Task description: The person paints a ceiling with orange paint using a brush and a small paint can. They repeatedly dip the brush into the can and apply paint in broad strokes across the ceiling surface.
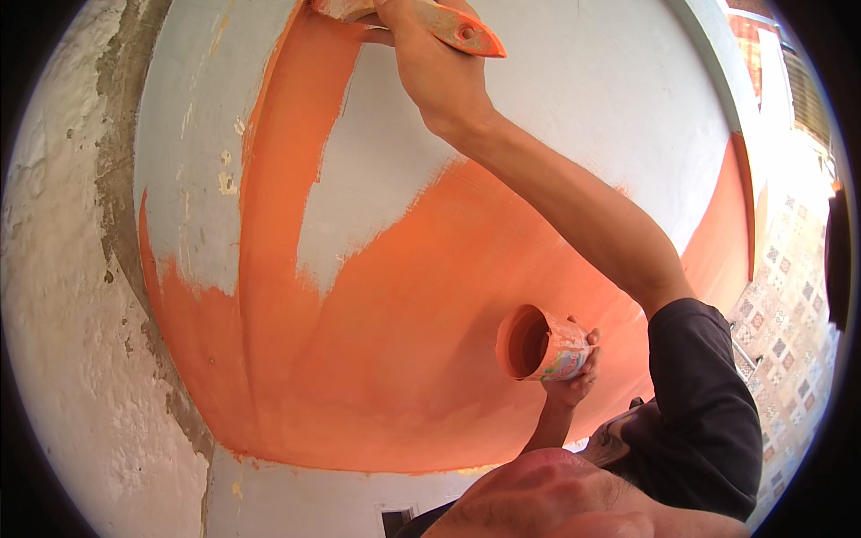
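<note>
At the top edge my right hand [421,49] is closed around a paintbrush [475,38]. Its paint-smeared handle, with a hole near the end, points right, and the brush head lies toward the left, partly cut off by the frame. The brush is at the top of a fresh orange stripe [296,108] on the pale grey wall [395,170]. Lower down, my left hand [577,384] grips a cylindrical paint can [563,348] from its side and base. The can is tilted, its open mouth turned left, with orange paint coating the rim and inside.
Orange paint [404,359] covers the wall's lower part with a ragged upper edge. On the left, a rough whitish wall [63,269] meets it along a bare cement strip [117,143]. A patterned tile floor [789,359] lies at the right. A small dark opening [395,520] shows at the bottom.
</note>
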`<state>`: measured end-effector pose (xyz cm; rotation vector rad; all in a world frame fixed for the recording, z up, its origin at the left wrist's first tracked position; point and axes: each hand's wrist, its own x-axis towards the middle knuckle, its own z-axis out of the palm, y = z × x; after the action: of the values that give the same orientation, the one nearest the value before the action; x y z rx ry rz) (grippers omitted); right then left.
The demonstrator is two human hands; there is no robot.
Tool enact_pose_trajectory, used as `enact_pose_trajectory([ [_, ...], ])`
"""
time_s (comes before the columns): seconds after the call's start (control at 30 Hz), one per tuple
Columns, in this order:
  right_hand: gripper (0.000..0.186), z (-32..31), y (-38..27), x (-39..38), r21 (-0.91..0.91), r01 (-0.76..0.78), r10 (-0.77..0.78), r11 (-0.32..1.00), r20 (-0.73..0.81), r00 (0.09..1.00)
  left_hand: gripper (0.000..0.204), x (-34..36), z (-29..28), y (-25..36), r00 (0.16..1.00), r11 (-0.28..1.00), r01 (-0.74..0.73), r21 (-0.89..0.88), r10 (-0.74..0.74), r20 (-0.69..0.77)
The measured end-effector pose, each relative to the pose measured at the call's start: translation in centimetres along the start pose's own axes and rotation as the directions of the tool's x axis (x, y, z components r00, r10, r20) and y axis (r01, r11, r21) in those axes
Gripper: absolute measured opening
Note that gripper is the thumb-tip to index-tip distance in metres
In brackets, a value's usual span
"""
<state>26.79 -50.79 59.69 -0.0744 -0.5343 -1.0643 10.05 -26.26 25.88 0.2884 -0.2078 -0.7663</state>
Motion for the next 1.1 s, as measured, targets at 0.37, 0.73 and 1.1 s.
enact_pose_trajectory([
  [0.37,0.033,0.7,0.0,-3.8,-0.007,-0.067,0.067,0.998,0.044,0.997,0.057,-0.7,-0.1,-0.1,0.999,1.0,-0.027,-0.007,0.027,-0.027],
  [0.73,0.03,1.1,0.7,-6.5,-0.058,0.008,-0.007,0.998,0.009,1.0,0.059,-2.1,-1.8,0.1,0.997,0.997,-0.071,0.003,0.071,0.002],
  [1.1,0.036,0.2,-0.1,-9.5,-0.083,0.045,-0.04,0.996,0.059,0.997,0.06,-2.9,-3.7,0.8,0.996,0.996,-0.092,0.019,0.092,0.02],
])
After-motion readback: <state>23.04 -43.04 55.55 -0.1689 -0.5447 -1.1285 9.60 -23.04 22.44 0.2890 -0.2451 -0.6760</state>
